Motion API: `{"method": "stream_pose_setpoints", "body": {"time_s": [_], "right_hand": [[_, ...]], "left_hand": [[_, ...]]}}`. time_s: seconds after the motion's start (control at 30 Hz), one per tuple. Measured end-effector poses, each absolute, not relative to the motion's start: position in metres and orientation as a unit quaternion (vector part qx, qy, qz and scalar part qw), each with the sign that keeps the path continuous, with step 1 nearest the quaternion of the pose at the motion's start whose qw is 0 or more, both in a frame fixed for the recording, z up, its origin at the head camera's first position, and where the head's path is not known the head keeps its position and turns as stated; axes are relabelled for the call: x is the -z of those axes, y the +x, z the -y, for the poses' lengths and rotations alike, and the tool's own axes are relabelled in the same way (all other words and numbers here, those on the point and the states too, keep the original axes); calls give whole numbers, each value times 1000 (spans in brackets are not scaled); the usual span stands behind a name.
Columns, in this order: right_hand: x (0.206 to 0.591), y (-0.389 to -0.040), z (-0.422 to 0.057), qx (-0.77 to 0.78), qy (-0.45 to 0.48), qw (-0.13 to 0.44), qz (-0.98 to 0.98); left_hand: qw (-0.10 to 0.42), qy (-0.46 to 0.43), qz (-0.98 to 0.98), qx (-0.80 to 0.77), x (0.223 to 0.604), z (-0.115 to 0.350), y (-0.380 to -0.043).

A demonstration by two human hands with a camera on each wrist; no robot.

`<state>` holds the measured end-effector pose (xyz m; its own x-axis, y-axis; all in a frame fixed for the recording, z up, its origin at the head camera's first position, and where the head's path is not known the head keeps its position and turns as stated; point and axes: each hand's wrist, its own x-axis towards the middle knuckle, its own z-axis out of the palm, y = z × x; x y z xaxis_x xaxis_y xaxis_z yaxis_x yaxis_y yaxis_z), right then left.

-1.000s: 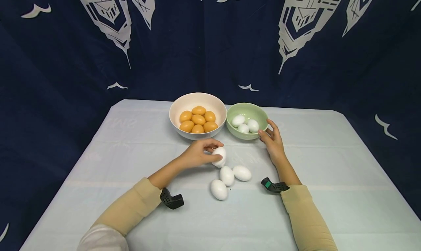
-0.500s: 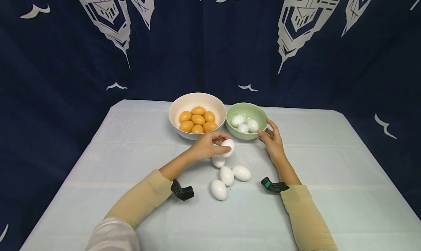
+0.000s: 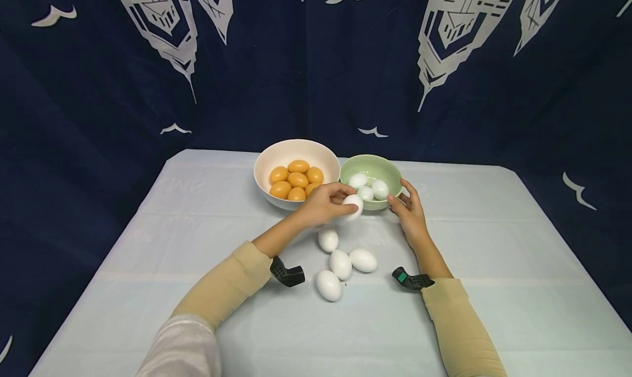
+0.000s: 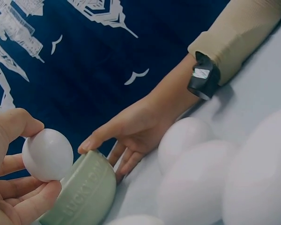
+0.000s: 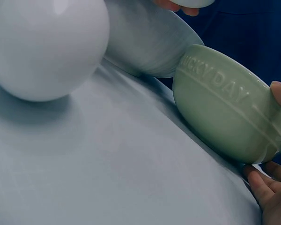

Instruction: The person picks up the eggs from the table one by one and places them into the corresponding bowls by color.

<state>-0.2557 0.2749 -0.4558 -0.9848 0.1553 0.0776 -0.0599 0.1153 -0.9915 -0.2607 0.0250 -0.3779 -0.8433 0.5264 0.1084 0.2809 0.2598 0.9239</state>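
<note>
Between thumb and fingertips, my left hand point(image 3: 327, 204) pinches a white egg point(image 3: 353, 207), raised near the front rim of a green bowl point(image 3: 367, 163). The left wrist view shows the same held egg point(image 4: 48, 155) overlapping the bowl's side. My right hand point(image 3: 412, 215) holds the bowl at its right side, thumb at the rim and fingers low beneath it, as the right wrist view shows on the green bowl point(image 5: 225, 101), embossed "LUCKY DAY". Inside the bowl lie three white eggs point(image 3: 380, 189). Several more white eggs point(image 3: 340, 264) rest on the table in front.
Left of the green bowl stands a larger, pale cream bowl point(image 3: 270, 160) holding several orange eggs point(image 3: 298, 180); the bowls sit side by side. A pale cloth covers the table point(image 3: 207, 212). Behind hangs a dark blue curtain point(image 3: 306, 80) with white prints.
My left hand has lifted the white egg off the group and carried it right and away from me, to the green bowl's front rim. My right hand stays on the bowl.
</note>
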Motion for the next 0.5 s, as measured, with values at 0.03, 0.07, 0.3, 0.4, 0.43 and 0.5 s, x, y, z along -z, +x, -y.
{"method": "stream_pose_setpoints", "body": {"time_s": [0.03,0.07,0.3,0.4,0.43,0.5], "right_hand": [[456,-256,-275,-664,-32,82,742],[456,-256,-275,-664,-32,82,743],[458,-256,-276,-666,-27,81,741],[457,-255,-276,-666,-25,81,741],[457,-255,-276,-667,-26,81,740],[455,-255,-275,-668,-24,81,739]], "left_hand": [[110,257,-786,-551,377,-27,-262],[109,258,-786,-551,376,-28,-263],[113,256,-777,-564,372,-39,-272],[109,254,-777,-565,372,-43,-276],[105,253,-779,-564,372,-44,-277],[102,247,-779,-567,371,-47,-279]]}}
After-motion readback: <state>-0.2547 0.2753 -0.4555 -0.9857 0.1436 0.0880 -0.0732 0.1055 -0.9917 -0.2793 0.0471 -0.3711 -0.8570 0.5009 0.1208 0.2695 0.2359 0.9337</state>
